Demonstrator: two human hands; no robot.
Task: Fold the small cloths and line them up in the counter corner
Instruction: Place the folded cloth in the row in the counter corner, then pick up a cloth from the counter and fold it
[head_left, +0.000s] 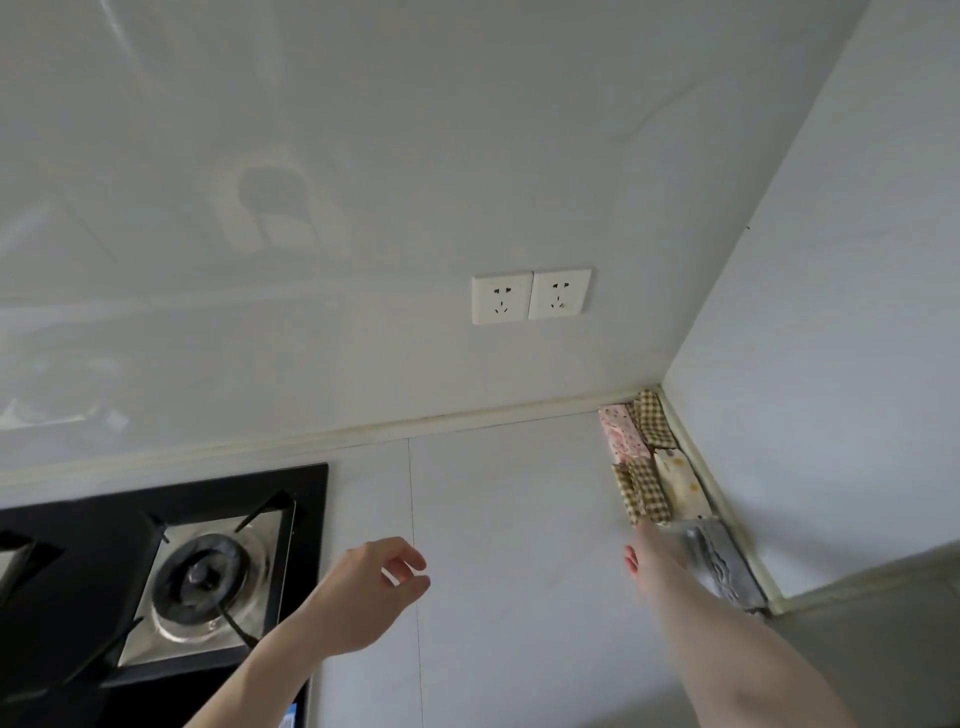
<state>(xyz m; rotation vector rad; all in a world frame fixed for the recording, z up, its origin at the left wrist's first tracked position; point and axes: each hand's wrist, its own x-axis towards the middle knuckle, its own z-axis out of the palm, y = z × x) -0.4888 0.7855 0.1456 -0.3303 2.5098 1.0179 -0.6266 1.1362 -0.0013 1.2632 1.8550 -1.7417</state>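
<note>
We see the right hand (655, 553), blurred, grip unclear, reaching folded cloths (649, 467) at right; left hand (374, 587) loosely curled, empty.

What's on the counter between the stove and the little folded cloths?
Nothing: the head view shows bare counter between the stove and the cloths; only the left hand hovers above.

1. The single head camera is looking forward and slightly down from above the desk (519, 519), facing the back wall (415, 156).
2. The wide-angle lens is taking in the wall sockets (531, 295) at centre, the hob (171, 571) at lower left and the wall corner at right.
3. Both forearms are entering from the bottom edge, close to the lens.
4. No second view is sharing the scene.
</note>
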